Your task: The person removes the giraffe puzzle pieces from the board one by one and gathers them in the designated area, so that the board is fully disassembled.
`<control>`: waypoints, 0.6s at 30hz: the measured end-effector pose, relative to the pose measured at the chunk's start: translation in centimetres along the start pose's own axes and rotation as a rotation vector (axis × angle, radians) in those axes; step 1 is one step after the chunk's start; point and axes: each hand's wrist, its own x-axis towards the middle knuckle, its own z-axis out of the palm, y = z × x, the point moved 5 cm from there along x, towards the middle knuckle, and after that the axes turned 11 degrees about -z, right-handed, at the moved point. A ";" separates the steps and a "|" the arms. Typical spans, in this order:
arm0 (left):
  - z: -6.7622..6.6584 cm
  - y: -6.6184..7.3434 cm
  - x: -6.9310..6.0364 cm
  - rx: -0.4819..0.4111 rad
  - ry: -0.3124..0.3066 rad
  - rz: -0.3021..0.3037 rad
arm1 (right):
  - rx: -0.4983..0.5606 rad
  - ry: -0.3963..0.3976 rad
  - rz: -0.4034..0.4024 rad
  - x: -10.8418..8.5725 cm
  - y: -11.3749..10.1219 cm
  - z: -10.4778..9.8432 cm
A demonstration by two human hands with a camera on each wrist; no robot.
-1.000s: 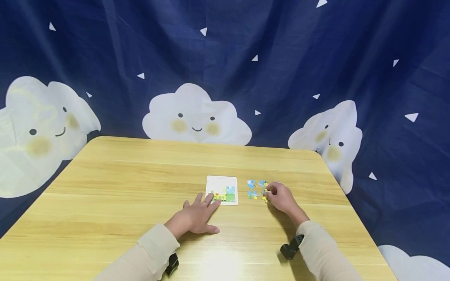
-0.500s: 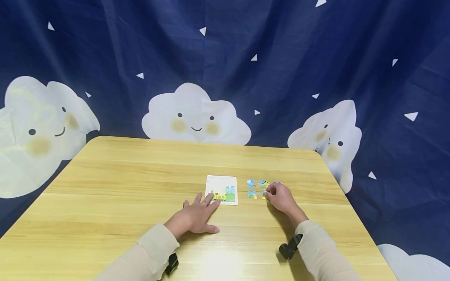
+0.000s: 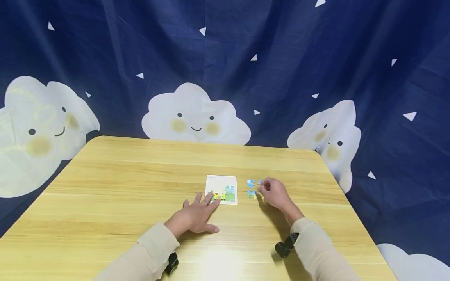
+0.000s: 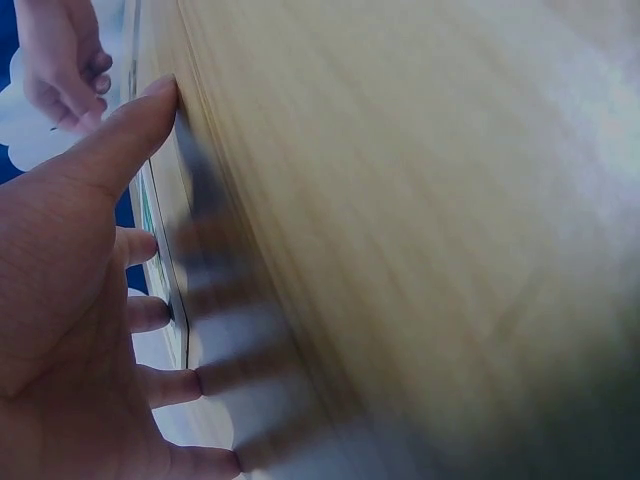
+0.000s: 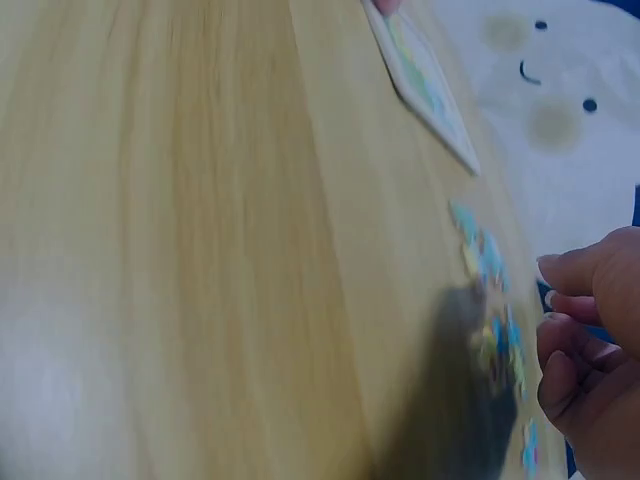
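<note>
My left hand (image 3: 195, 216) lies with spread fingers at the lower left of a white puzzle tray (image 3: 221, 180), fingertips on its near edge. Joined pieces (image 3: 229, 194) showing a yellow animal on green and blue fill the tray's lower part. My right hand (image 3: 276, 194) hovers just right of the tray over loose jigsaw pieces (image 3: 252, 194), hiding some of them. Seen from the right wrist, its thumb and loosely bent fingers (image 5: 570, 345) stand slightly apart with no piece visible between them. Blurred loose pieces (image 5: 485, 250) lie below on the table.
The wooden table (image 3: 123, 187) stretches to a rounded back edge. Behind it hangs a dark blue curtain (image 3: 281, 31) with smiling clouds (image 3: 193, 117). A black wrist camera (image 3: 285, 246) sits below the right cuff.
My right hand has moved left and slightly up from a yellow-blue piece, which stays on the table partly hidden. The left hand and tray have not moved.
</note>
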 end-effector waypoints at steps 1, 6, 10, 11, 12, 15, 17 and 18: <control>0.0 0.0 0.0 -0.001 -0.001 0.000 | 0.008 -0.004 -0.006 0.1 -0.3 0.1; 0.0 0.0 0.0 0.001 -0.001 0.007 | 0.034 -0.024 -0.024 0.9 -1.8 1.0; 0.0 0.0 -0.1 0.002 0.002 0.007 | 0.031 -0.048 -0.042 1.4 -2.8 2.0; 0.0 0.0 -0.1 0.003 0.002 0.006 | 0.030 -0.054 -0.047 1.6 -3.1 2.3; 0.0 0.0 0.0 0.004 0.001 0.004 | 0.031 -0.062 -0.055 1.7 -3.4 2.5; 0.1 -0.1 0.0 0.005 -0.003 0.000 | 0.041 -0.089 -0.086 2.1 -4.2 3.2; 0.1 -0.1 0.0 0.005 -0.004 0.000 | 0.053 -0.111 -0.116 2.2 -4.7 3.6; 0.1 -0.1 0.0 0.005 -0.005 0.000 | 0.055 -0.124 -0.129 2.4 -5.0 3.8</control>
